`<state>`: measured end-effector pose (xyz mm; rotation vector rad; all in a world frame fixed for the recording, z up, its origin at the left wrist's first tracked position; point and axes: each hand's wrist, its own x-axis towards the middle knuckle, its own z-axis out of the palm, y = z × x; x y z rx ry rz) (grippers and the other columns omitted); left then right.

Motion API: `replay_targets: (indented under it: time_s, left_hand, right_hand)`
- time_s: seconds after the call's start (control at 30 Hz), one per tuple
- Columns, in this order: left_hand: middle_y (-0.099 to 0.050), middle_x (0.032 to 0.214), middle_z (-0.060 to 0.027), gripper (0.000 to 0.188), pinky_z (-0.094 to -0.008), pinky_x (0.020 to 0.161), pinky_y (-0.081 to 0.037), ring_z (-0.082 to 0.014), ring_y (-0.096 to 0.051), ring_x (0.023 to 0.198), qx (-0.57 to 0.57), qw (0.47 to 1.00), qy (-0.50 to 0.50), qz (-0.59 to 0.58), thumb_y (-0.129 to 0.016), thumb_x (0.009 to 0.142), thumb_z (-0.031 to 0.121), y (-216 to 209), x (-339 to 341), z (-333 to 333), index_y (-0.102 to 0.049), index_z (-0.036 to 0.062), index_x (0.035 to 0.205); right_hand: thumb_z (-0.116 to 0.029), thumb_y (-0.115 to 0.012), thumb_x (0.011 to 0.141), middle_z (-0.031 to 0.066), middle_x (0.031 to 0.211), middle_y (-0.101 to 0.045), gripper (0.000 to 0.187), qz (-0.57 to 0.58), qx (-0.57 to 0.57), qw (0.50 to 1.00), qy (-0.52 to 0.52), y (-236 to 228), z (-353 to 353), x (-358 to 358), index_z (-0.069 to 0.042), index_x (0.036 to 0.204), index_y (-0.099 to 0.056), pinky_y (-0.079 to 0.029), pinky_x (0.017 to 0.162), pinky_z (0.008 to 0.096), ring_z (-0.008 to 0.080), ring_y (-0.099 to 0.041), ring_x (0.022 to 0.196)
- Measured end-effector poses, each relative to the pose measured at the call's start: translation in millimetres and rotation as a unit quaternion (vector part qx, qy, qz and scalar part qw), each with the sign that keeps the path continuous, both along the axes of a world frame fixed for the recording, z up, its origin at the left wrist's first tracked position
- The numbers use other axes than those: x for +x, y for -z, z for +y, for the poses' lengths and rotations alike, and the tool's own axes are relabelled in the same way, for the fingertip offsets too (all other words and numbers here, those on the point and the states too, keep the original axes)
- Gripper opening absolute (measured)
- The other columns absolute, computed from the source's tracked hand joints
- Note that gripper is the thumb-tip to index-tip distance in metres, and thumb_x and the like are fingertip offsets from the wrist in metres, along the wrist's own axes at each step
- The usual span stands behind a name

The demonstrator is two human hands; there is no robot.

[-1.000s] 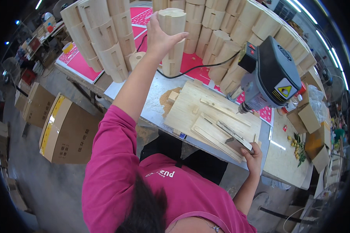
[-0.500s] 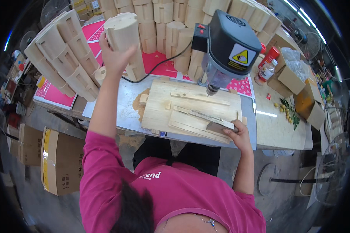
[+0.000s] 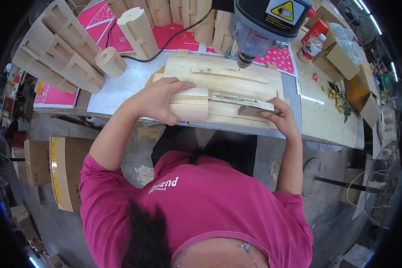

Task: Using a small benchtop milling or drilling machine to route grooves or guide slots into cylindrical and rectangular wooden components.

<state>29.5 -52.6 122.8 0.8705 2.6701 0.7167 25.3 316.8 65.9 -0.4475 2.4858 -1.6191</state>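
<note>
My left hand (image 3: 163, 99) is closed over a pale wooden cylinder (image 3: 194, 108) lying on its side at the front of a flat wooden board (image 3: 176, 71). Its thumb presses the near side and its fingers lie across the top. My right hand (image 3: 280, 117) pinches the right end of a slim metal bar with a plate below it (image 3: 250, 105), whose left end reaches the cylinder's right end. Wooden strips are fixed on the board, one long strip (image 3: 228, 75) behind the metal bar. The chuck and thin bit of a black-and-grey drill press (image 3: 259, 38) hang above the board's far side.
Stacked notched wooden cylinders (image 3: 60, 49) stand at the left, with a short one (image 3: 110, 61) and a taller one (image 3: 137, 33) beside them. A black cable (image 3: 167, 42) crosses the table. At right are a bottle (image 3: 311, 48), a red can (image 3: 316, 31), fruit on a twig (image 3: 337, 98) and open cartons (image 3: 337, 62).
My left hand has come from the standing cylinders at the back left to the board, bringing a cylinder down onto it. My right hand keeps the metal bar. The view has tilted downward.
</note>
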Motion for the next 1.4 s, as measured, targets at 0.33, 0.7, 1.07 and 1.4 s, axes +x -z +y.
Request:
replay_targets:
  time_s: [0.33,0.7,1.07,1.4]
  left_hand:
    - [-0.056,0.114,-0.018,0.089,-0.0356,0.092,-0.041,-0.0309,-0.053,0.106,0.031,0.994,0.053,-0.093,-0.073,0.043,0.028,14,-29,6,-0.047,0.0037,0.124]
    - [-0.042,0.122,-0.019,0.08,-0.0381,0.089,-0.043,-0.0317,-0.047,0.109,0.301,0.949,-0.085,0.042,-0.081,0.054,0.023,44,-3,66,-0.047,0.003,0.124]
    - [-0.058,0.091,-0.0088,0.058,-0.0386,0.077,-0.042,-0.0263,-0.054,0.09,0.258,0.926,-0.187,0.201,-0.08,0.054,0.025,113,18,64,-0.059,0.0053,0.105]
    - [-0.057,0.081,0.0001,0.055,-0.0375,0.08,-0.031,-0.0209,-0.051,0.088,0.148,0.933,-0.233,0.231,-0.079,0.055,0.031,114,-30,62,-0.063,0.0132,0.104]
  right_hand:
    - [-0.002,-0.071,0.073,-0.0012,0.082,-0.057,0.018,-0.015,0.009,1.0,-0.022,-2,0,-2,-0.002,0.088,-0.06,-0.04,0.074,0.0223,0.008,-0.051,0.081]
    - [-0.001,-0.071,0.072,0.0022,0.085,-0.056,0.024,0.016,0.029,0.999,-0.02,-3,-4,-3,-0.001,0.094,-0.06,-0.041,0.075,0.0249,0.0124,-0.052,0.082]
    - [-0.034,-0.077,0.067,0.0101,0.067,-0.057,0.047,0.061,0.303,0.935,0.176,-11,-15,4,-0.009,0.1,-0.055,-0.042,0.054,0.0363,0.0263,-0.056,0.061]
    - [-0.044,-0.076,0.065,0.0111,0.057,-0.056,0.052,0.139,0.325,0.916,0.188,0,-21,-50,-0.007,0.096,-0.055,-0.042,0.053,0.0377,0.0295,-0.058,0.056]
